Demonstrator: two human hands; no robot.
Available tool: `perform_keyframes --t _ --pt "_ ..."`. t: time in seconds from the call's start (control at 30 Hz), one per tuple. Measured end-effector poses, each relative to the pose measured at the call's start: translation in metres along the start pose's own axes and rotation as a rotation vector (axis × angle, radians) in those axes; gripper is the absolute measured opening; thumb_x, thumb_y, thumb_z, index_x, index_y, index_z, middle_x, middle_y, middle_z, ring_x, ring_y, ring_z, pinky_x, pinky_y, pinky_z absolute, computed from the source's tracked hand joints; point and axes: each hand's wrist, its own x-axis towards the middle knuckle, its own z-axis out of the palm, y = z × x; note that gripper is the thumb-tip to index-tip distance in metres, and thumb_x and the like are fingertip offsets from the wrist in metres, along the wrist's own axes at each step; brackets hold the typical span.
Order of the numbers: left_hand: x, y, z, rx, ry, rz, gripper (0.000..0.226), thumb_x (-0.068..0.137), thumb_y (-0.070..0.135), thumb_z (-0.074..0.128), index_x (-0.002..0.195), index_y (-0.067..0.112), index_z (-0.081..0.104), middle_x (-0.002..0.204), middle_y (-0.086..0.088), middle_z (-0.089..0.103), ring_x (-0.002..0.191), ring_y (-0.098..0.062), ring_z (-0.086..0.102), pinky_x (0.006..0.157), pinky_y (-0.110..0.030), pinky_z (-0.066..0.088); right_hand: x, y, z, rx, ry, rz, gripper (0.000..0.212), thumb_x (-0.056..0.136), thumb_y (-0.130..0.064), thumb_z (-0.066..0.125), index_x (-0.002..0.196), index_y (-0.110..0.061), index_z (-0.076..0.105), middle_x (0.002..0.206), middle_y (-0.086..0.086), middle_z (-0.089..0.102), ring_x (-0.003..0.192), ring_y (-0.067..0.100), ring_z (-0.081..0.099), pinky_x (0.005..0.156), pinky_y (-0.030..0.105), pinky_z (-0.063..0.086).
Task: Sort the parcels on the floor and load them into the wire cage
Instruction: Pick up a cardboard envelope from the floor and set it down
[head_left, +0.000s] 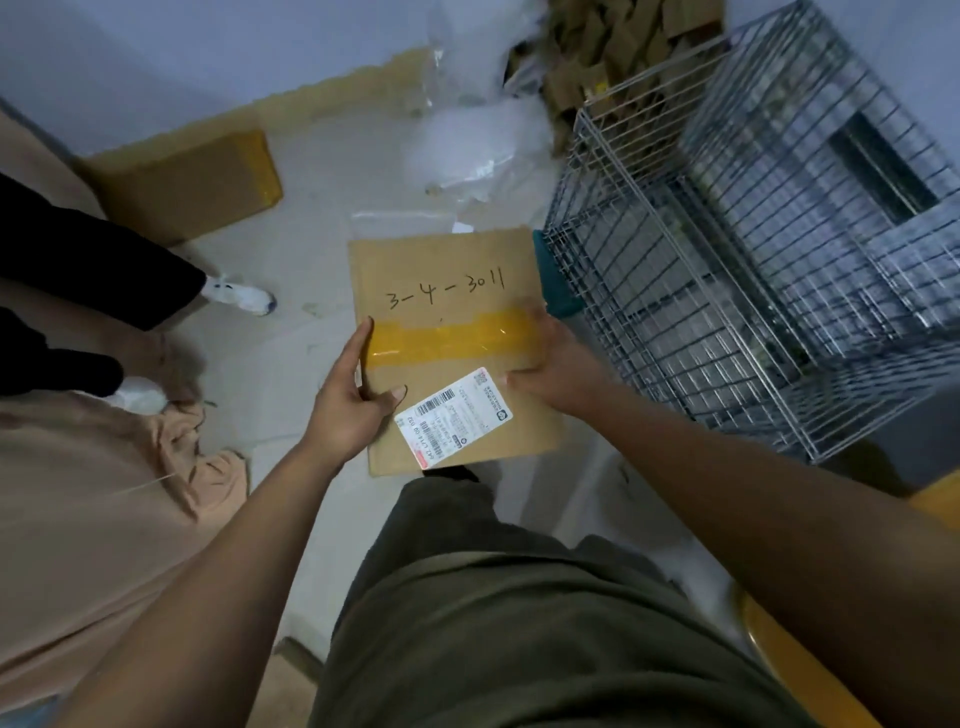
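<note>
I hold a flat brown cardboard parcel (441, 270) in front of me, above the floor. It carries the handwriting "3-4-3011", a yellow tape band and a white shipping label. My left hand (350, 400) grips its left edge, thumb on top near the label. My right hand (556, 371) grips its right edge, fingers over the tape. The wire cage (727, 270) stands to the right of the parcel, its open top facing up; I see no parcels inside it.
Another taped cardboard box (192, 182) lies on the floor at the back left. Clear plastic bags (467, 150) and a heap of cardboard scraps (597, 47) lie at the back. Another person's legs and white shoe (244, 296) stand at left. A teal object (553, 286) sits beside the cage.
</note>
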Motion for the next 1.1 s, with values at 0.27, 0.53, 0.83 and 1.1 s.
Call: perform_keyframes --t 0.27,0.53,0.83,1.1 --pt "0.14 -0.001 0.012 0.106 -0.056 -0.094 0.085 0.1 0.033 0.066 0.163 0.045 0.01 0.168 0.002 0.027 0.142 -0.037 0.046 0.107 -0.052 0.051 0.134 0.009 0.007 -0.078 -0.043 0.118 0.106 0.083 -0.029 0.073 0.161 -0.041 0.001 0.156 0.014 0.033 0.129 0.041 0.052 0.108 0.054 0.046" --pt "0.289 -0.074 0.06 -0.008 -0.056 -0.244 0.088 0.097 0.032 0.065 0.161 0.051 0.008 0.165 0.006 0.032 0.133 -0.027 0.053 0.091 -0.037 0.055 0.295 0.087 0.07 -0.131 -0.123 0.125 0.113 0.081 -0.049 0.079 0.161 -0.037 0.001 0.156 0.015 0.034 0.131 0.04 0.05 0.102 0.05 0.046" --pt "0.424 -0.191 0.14 -0.091 -0.046 -0.365 0.096 0.094 0.023 0.068 0.162 0.048 0.004 0.163 -0.001 0.033 0.133 -0.032 0.053 0.101 -0.049 0.055 0.448 0.186 0.156 -0.192 -0.2 0.081 0.11 0.084 -0.039 0.079 0.164 -0.031 0.004 0.159 0.016 0.031 0.137 0.042 0.044 0.113 0.049 0.039" --pt "0.448 -0.231 0.164 -0.027 -0.02 -0.305 0.099 0.095 0.005 0.066 0.166 0.025 0.0 0.163 -0.008 0.032 0.142 -0.029 0.044 0.109 -0.045 0.05 0.489 0.207 0.192 -0.15 -0.23 0.072 0.106 0.085 -0.031 0.077 0.164 -0.033 0.006 0.154 0.013 0.036 0.135 0.035 0.047 0.113 0.043 0.042"
